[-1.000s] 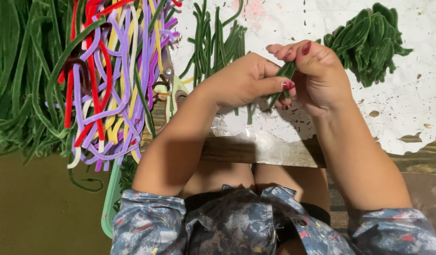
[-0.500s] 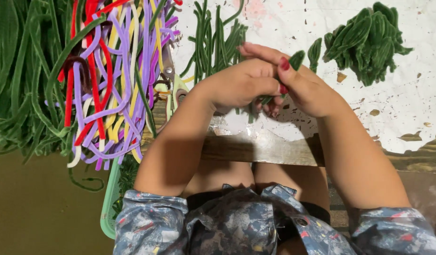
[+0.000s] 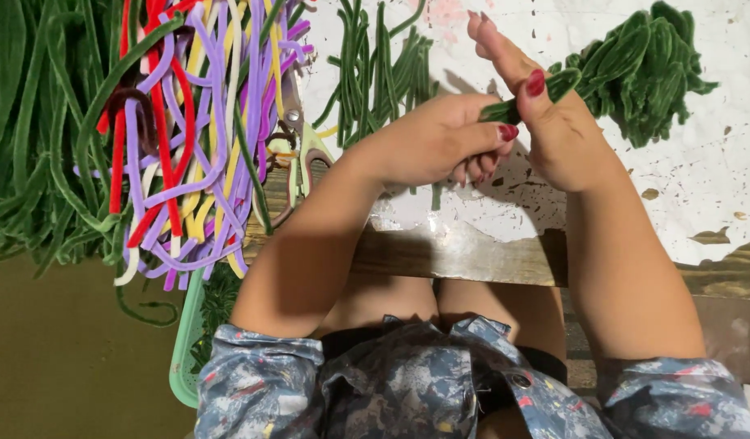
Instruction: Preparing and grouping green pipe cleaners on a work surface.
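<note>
My left hand (image 3: pixel 440 142) and my right hand (image 3: pixel 545 114) meet above a worn white tabletop (image 3: pixel 716 195). Between them is a short fuzzy green pipe cleaner piece (image 3: pixel 537 93), bent into a leaf-like loop. My left thumb and fingers pinch its lower end. My right thumb presses its upper end, and the right fingers point up and are stretched out. A pile of similar folded green pieces (image 3: pixel 643 69) lies just right of my hands. Straight green stems (image 3: pixel 375 65) lie behind my left hand.
A tangle of purple, red, yellow and white pipe cleaners (image 3: pixel 188 138) lies at the left, beside long green ones (image 3: pixel 33 146). Scissors with pale green handles (image 3: pixel 302 154) rest near my left wrist. A mint green tray (image 3: pixel 186 349) hangs below the table's wooden edge (image 3: pixel 472 256).
My hands pressed together over the green piece, then the right hand rose and its fingers spread upward. The left hand keeps its pinch on the lower end.
</note>
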